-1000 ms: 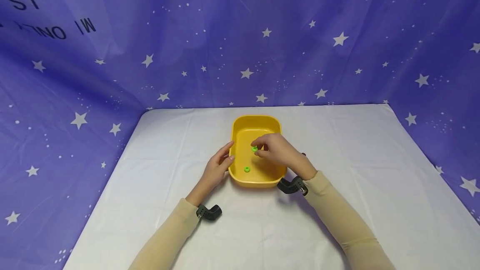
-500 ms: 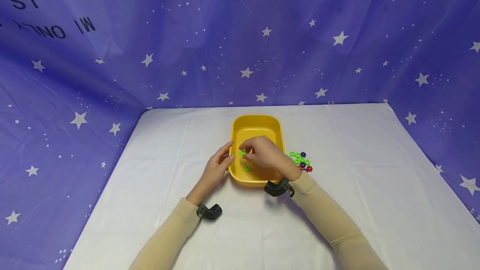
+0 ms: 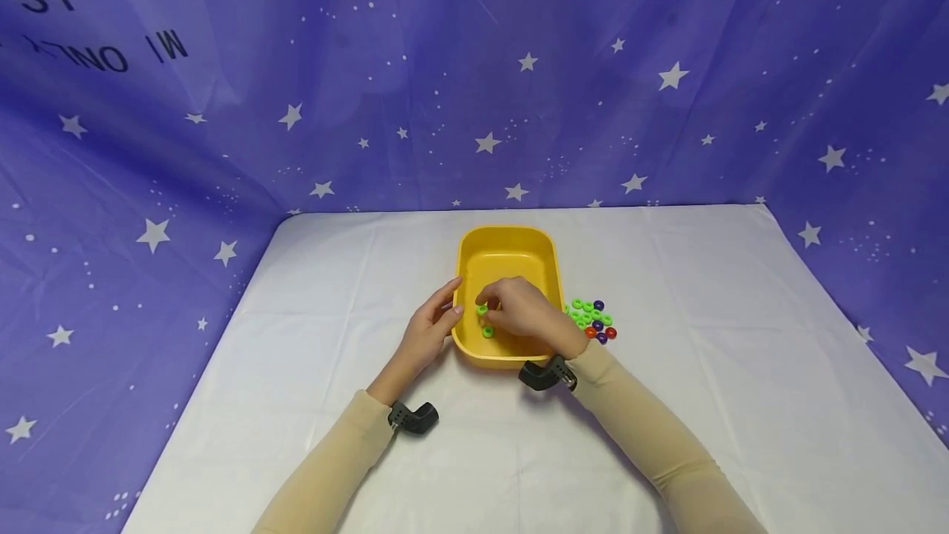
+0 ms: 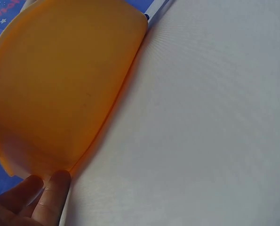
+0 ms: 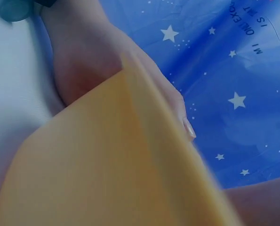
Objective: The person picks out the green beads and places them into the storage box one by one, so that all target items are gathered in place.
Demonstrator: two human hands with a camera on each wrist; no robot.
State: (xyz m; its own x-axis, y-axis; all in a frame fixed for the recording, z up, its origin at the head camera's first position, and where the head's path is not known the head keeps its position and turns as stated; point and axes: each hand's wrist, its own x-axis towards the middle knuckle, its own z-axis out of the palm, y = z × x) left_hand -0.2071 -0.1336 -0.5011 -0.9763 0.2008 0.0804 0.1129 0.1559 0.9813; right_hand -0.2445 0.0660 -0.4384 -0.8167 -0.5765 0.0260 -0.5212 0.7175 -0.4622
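A yellow tub (image 3: 504, 363) stands on the white-covered table. My right hand (image 3: 519, 308) reaches into it, pinching a small green ring (image 3: 482, 311) between thumb and forefinger. Just below that ring, a second green ring (image 3: 488, 332) lies on the tub's floor. At the tub's left side, my left hand (image 3: 432, 328) touches the rim with fairly straight fingers and thumb. The left wrist view has fingertips (image 4: 60, 181) against the tub's outer wall (image 4: 69, 89). In the right wrist view, the tub's wall (image 5: 92, 160) hides most of my right hand's fingers.
Right of the tub lies a loose cluster of green rings (image 3: 586, 316), purple beads (image 3: 597, 325) and red beads (image 3: 611, 334). A purple star-patterned cloth (image 3: 485, 105) hangs behind the table and at both sides. Each wrist wears a black camera mount (image 3: 415, 419).
My right hand has moved left within the tub, then slightly nearer, carrying the green ring close to the other one. The bead cluster has come into view. My left hand stays put.
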